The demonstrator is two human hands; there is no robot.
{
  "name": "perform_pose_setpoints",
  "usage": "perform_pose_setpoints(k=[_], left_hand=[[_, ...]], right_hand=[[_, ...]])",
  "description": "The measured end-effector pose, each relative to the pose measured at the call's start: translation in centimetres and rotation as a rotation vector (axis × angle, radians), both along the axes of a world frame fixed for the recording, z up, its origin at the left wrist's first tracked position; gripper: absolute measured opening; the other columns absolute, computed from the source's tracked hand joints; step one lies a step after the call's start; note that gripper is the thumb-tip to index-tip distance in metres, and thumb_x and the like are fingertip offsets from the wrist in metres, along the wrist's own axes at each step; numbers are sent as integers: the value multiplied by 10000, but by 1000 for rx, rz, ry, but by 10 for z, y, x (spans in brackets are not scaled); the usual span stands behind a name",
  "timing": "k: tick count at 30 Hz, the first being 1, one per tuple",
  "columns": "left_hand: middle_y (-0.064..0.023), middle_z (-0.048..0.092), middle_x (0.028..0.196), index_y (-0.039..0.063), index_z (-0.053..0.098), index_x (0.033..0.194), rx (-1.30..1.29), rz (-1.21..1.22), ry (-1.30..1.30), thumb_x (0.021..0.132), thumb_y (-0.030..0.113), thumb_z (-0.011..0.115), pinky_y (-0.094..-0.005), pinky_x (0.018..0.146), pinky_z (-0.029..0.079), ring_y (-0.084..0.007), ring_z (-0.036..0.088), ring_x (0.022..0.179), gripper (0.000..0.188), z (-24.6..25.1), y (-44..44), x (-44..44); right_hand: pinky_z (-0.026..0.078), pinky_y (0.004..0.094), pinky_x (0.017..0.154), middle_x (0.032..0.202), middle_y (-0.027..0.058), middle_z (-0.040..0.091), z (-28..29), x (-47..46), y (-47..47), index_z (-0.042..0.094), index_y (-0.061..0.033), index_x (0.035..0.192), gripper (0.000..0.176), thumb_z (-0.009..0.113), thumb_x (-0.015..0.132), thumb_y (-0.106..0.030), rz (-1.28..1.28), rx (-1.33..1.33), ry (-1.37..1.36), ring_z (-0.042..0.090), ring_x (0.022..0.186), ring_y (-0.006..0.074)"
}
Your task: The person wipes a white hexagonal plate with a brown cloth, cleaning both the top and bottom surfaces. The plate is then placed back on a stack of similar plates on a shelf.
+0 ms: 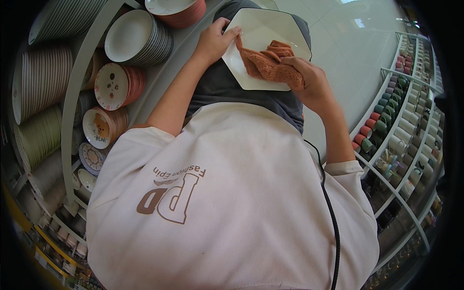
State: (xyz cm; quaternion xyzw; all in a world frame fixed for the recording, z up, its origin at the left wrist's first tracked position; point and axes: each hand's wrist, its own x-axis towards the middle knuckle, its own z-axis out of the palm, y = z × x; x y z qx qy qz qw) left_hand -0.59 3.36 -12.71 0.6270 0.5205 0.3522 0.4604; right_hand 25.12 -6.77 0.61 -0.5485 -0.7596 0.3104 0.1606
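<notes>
A white angular plate [261,29] with a thin dark rim lies over my lap, tilted slightly. My left hand [217,41] grips its left edge, thumb on the upper face; a corner of the cloth reaches to that thumb. Bunched in my right hand [308,79] is a brown terry cloth [268,65], pressed on the plate's lower right part. The fingers of my right hand are partly hidden by the cloth, and those of my left by the plate.
On my left, a shelf [69,108] carries stacked white bowls [128,36], bear-printed plates [98,128] and other dishes. Racks of mugs [380,127] stand at my right beyond a glossy tiled floor [333,47]. A black cable [328,195] runs down my shirt.
</notes>
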Motion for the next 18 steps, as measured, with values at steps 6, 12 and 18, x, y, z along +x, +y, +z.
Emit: perform_pose_setpoints(k=[6,12,18], left_hand=[[-183,740,923,-3,674,1099,-11,-11,-5,930,470,689,-390,753,542,-303,723,837,503,-1,0,-1],[-185,737,916,-6,675,1099,-2,2,8,935,461,688,-390,736,539,-304,719,819,496,-1,1,0],[-147,728,911,4,668,1118,33,2,34,949,438,685,-358,730,527,-240,689,803,466,-1,0,0]], right_hand=[[547,417,896,1192,140,694,-11,-8,6,637,-72,1211,456,749,776,12,-49,252,80,660,1069,395],[550,404,926,1208,129,697,-12,-7,6,644,-72,1211,447,745,785,21,-145,194,40,657,1112,382],[554,395,919,1186,150,702,-16,-13,11,656,-66,1201,420,744,800,20,-136,330,109,665,1086,384]])
